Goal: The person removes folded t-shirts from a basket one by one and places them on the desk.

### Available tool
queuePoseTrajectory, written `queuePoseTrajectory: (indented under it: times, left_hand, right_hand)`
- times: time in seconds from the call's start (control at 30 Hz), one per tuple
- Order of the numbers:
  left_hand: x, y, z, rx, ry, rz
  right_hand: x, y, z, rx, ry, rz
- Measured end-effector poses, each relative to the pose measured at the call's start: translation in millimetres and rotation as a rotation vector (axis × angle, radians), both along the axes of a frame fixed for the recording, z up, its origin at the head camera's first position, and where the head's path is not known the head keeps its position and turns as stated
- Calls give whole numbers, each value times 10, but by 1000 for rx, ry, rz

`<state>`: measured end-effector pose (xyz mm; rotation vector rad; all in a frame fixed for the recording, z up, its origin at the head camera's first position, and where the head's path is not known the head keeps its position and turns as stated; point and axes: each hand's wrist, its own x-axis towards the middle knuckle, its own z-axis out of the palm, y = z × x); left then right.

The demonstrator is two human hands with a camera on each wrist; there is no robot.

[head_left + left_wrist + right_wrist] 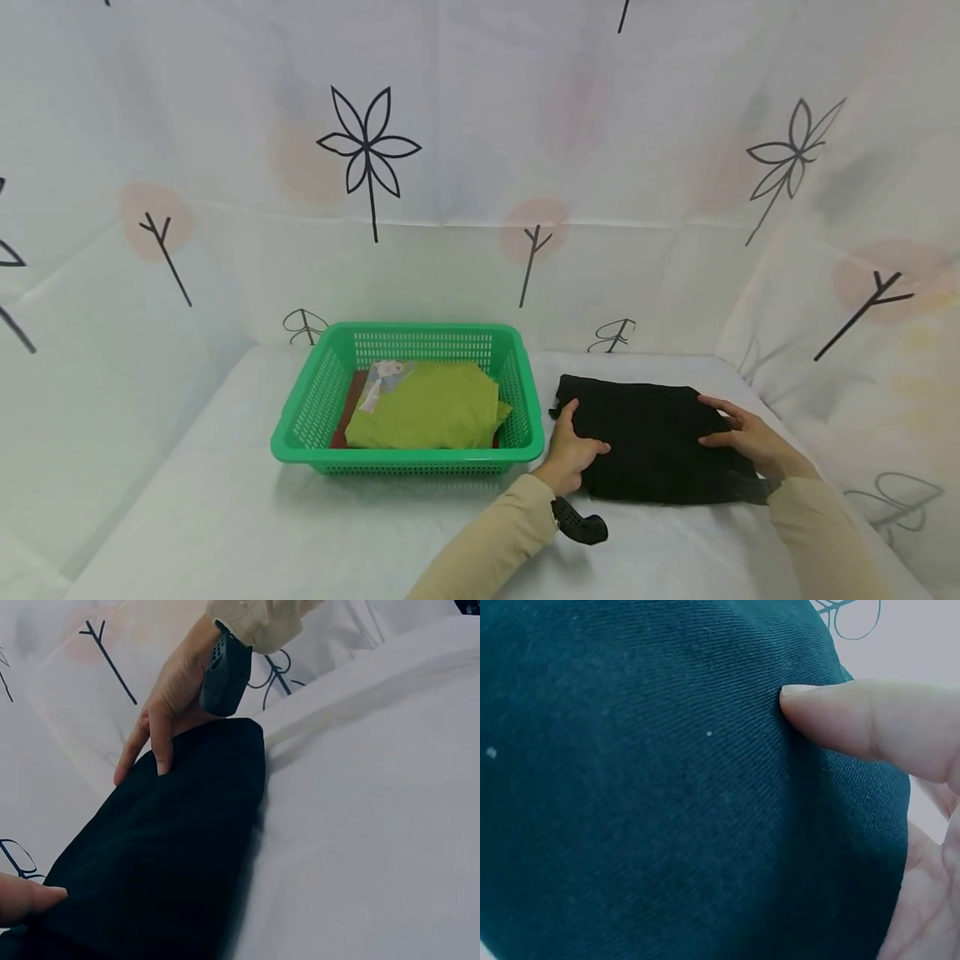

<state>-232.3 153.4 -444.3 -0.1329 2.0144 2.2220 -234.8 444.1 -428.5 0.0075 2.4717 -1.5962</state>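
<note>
A folded black cloth (652, 442) lies on the white-covered table, right of the basket; close up in the right wrist view its weave looks finely ribbed. My left hand (572, 454) holds its left side, thumb on top. At the opposite side my right hand (753, 437) grips the edge. The right wrist view has the right thumb (840, 720) pressing the upper face, while part of that hand lies behind the edge. Fingers beneath the cloth are hidden.
A green plastic basket (408, 456) with perforated walls stands left of the black cloth. Inside lie a folded lime-green cloth (431, 408) with a printed patch and a dark red cloth (337, 433) under it. White patterned sheets (465, 167) hang behind and at the sides.
</note>
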Motion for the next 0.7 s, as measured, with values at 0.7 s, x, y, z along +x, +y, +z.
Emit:
queuePoseTrajectory:
  times: [0.7]
  left_hand:
    - [27,-47,-16,-205,70,-11]
  right_hand:
    - [49,-39,17,361,164,4]
